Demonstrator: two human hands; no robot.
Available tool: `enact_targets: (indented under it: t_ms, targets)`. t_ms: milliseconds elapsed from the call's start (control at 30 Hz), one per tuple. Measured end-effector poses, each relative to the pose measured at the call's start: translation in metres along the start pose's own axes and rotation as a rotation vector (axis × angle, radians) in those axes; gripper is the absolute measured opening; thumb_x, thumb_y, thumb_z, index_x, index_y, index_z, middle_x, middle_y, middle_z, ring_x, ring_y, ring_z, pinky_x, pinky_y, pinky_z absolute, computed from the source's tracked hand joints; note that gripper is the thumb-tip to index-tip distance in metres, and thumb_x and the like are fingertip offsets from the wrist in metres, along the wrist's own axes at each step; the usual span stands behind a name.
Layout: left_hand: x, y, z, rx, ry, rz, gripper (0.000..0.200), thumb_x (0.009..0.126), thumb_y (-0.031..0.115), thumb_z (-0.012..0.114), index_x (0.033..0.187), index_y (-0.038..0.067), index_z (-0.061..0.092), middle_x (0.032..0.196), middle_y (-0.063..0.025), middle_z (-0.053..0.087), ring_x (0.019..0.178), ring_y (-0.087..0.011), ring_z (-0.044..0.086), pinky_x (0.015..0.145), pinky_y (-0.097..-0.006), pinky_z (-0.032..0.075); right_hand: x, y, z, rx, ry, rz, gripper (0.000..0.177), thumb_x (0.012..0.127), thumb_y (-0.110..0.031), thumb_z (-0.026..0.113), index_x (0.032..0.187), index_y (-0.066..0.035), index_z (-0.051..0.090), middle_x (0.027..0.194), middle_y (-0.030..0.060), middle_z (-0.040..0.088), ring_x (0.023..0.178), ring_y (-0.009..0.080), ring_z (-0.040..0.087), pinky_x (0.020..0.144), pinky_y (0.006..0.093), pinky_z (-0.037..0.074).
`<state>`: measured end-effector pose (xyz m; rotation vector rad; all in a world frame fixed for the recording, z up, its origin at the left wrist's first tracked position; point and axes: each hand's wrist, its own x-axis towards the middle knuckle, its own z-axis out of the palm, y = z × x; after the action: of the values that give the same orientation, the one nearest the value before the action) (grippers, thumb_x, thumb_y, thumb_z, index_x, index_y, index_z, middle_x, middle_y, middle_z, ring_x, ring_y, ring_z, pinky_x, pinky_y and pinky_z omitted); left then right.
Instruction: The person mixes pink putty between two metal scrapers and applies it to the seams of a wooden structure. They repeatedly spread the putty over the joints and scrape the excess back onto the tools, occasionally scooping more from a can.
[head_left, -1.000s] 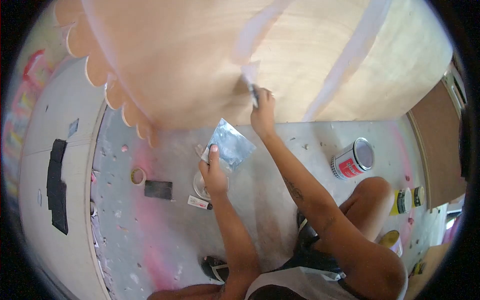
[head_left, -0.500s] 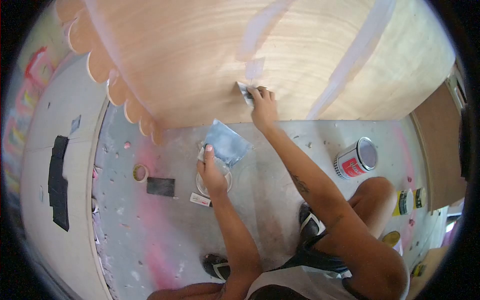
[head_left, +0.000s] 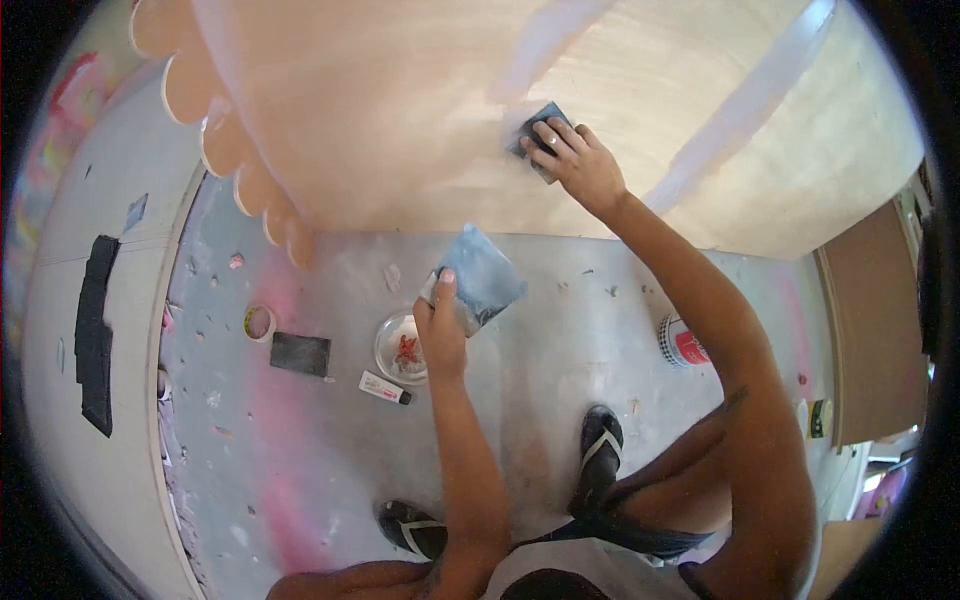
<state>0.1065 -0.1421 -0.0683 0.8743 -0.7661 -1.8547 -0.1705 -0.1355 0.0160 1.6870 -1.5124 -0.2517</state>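
In my right hand [head_left: 580, 165] is a flat dark grey putty spreader [head_left: 553, 112], its face pressed to the pale plywood panel [head_left: 400, 130]. It touches the lower end of a light lilac filler stripe [head_left: 545, 50]. My left hand [head_left: 443, 320] grips a square blue-grey plate [head_left: 482, 272] by its near corner, thumb on top. Pale smears mark that plate, held above the floor in front of the panel. Just left of the left wrist stands a clear round tub [head_left: 383, 352] with reddish matter inside, partly covered by my hand.
A small white tube [head_left: 384, 387], a dark rectangular sheet [head_left: 300, 355] and a tape roll [head_left: 259, 322] lie on the grey floor. A red-labelled can [head_left: 682, 342] stands behind my right arm. Scalloped edging [head_left: 185, 88] runs along the panel's left. A second filler stripe [head_left: 745, 95] slants at right.
My right hand has moved up and right across the panel, and the spreader now lies flatter. My left hand has shifted slightly right and up with the plate. The view has shifted too.
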Motion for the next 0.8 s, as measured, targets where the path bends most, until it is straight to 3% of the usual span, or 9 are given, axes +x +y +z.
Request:
enact_targets:
  t_ms: [233,333,433,500,567,633,733,767,800]
  targets:
    - [-0.008,0.019,-0.001,-0.002,-0.052,0.06,0.041,0.094,0.033,0.06,0.109,-0.005,0.06,0.098,-0.0056,0.061,0.092,-0.0128,0.055,0.082,-0.0268,0.045,0.004,-0.017,-0.036,-0.066,-0.288,0.068,0.047,0.083,-0.013,0.059,0.13,-0.02,0.051,0.133,0.0052,0.048,0.122,0.0223,0.046,0.093,0.0356,0.042]
    - [-0.001,0.01,-0.007,-0.047,-0.117,0.03,0.055,0.089,0.037,0.065,0.121,-0.006,0.051,0.116,-0.0148,0.056,0.11,-0.0245,0.054,0.096,-0.0365,0.043,0.002,-0.026,-0.062,0.09,-0.426,0.12,0.049,0.08,-0.006,0.06,0.128,-0.017,0.053,0.132,0.0069,0.049,0.119,0.0233,0.047,0.092,0.0367,0.042]
    - [0.003,0.004,-0.001,-0.164,-0.196,0.011,0.044,0.091,0.035,0.061,0.117,0.0,0.055,0.11,-0.0108,0.061,0.098,-0.0225,0.062,0.081,-0.0353,0.053,-0.002,-0.022,-0.085,0.354,-0.313,0.184,0.051,0.078,0.001,0.058,0.127,-0.014,0.053,0.131,0.0095,0.049,0.119,0.025,0.047,0.094,0.0373,0.042]
    - [-0.001,0.002,0.01,-0.553,-0.225,-0.176,0.029,0.094,0.029,0.056,0.109,0.005,0.059,0.104,-0.0071,0.065,0.083,-0.0207,0.066,0.058,-0.0311,0.058,-0.012,-0.012,-0.101,1.184,-0.168,0.452,0.05,0.08,0.006,0.055,0.127,-0.012,0.052,0.129,0.0108,0.049,0.12,0.0255,0.048,0.098,0.0379,0.041]
    - [-0.004,0.0,0.021,-0.732,-0.346,-0.329,0.025,0.094,0.027,0.054,0.108,0.007,0.059,0.103,-0.0068,0.065,0.08,-0.0198,0.067,0.051,-0.0292,0.056,-0.033,-0.019,-0.149,1.397,0.047,0.36,0.048,0.083,0.007,0.054,0.128,-0.01,0.051,0.127,0.0135,0.048,0.121,0.0292,0.047,0.102,0.0396,0.038]
    - [-0.021,0.002,0.051,-0.792,-0.414,-0.443,0.027,0.095,0.027,0.053,0.113,0.007,0.058,0.093,-0.0042,0.069,0.069,-0.0122,0.066,0.04,-0.0222,0.047,-0.038,-0.009,-0.203,1.371,0.116,-0.055,0.05,0.083,0.008,0.056,0.13,-0.009,0.049,0.127,0.0161,0.047,0.121,0.0339,0.046,0.105,0.0402,0.036]
    - [-0.036,0.001,0.082,-0.76,-0.655,-0.369,0.028,0.094,0.024,0.053,0.115,0.007,0.056,0.099,-0.0066,0.067,0.084,-0.0139,0.066,0.054,-0.0289,0.055,-0.061,-0.02,-0.197,1.371,0.214,0.022,0.052,0.081,0.008,0.059,0.13,-0.008,0.049,0.129,0.0184,0.045,0.122,0.0375,0.044,0.106,0.04,0.035]
    - [-0.042,0.006,0.089,-0.697,-0.479,-0.338,0.027,0.093,0.023,0.053,0.114,0.007,0.057,0.105,-0.0083,0.065,0.097,-0.0154,0.063,0.072,-0.0391,0.058,-0.063,-0.016,-0.181,1.284,0.2,0.117,0.058,0.076,0.007,0.06,0.131,-0.008,0.048,0.129,0.0177,0.045,0.122,0.036,0.043,0.106,0.0402,0.034]
    - [-0.051,0.009,0.089,-0.693,-0.502,-0.362,0.027,0.093,0.023,0.053,0.114,0.007,0.057,0.105,-0.0083,0.065,0.097,-0.0154,0.063,0.072,-0.0391,0.058,-0.069,-0.007,-0.17,1.195,0.188,0.201,0.064,0.072,0.006,0.061,0.132,-0.009,0.048,0.129,0.0169,0.045,0.123,0.0345,0.041,0.106,0.0404,0.034]
